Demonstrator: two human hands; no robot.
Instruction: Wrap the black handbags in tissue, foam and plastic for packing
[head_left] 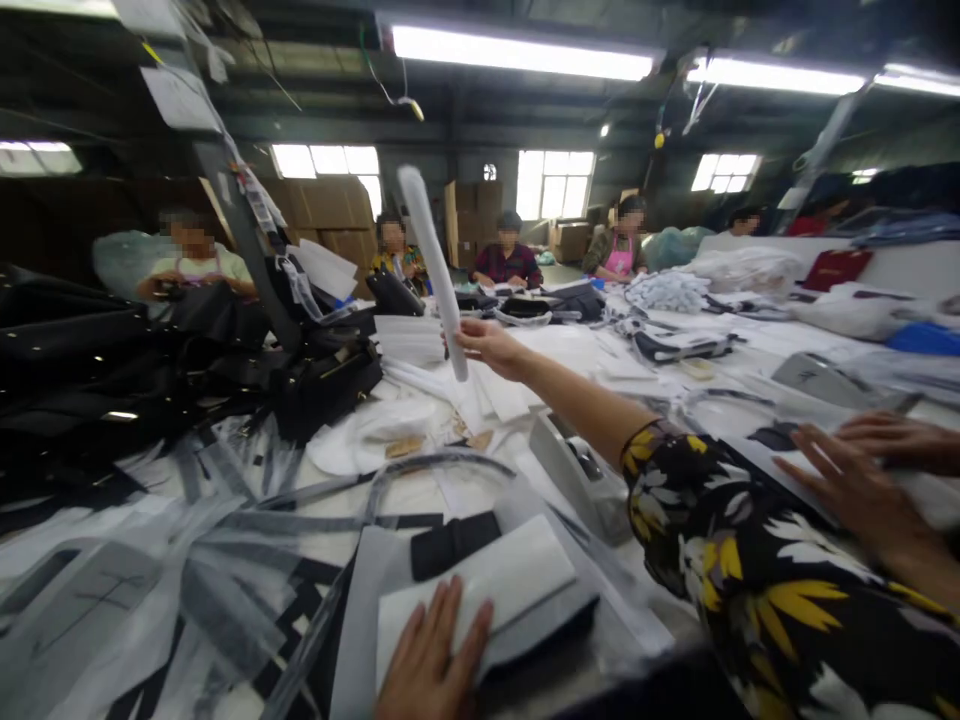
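Observation:
My left hand (431, 655) lies flat at the near edge, fingers stretched out on a white folded sheet (495, 585) that rests on a grey pouch (540, 625). A black strap piece (454, 545) lies just beyond it. My right arm, in a black sleeve with yellow and white flowers, reaches forward over the table. My right hand (487, 347) is closed round the lower end of a long white rolled sheet (431, 260), which stands upright and leans left.
Black bags (322, 385) are piled at the left. White sheets and clear plastic wraps (247, 540) cover the table. A grey device (577, 480) sits under my right arm. A co-worker's two hands (862, 480) rest at the right; several people sit at the far end.

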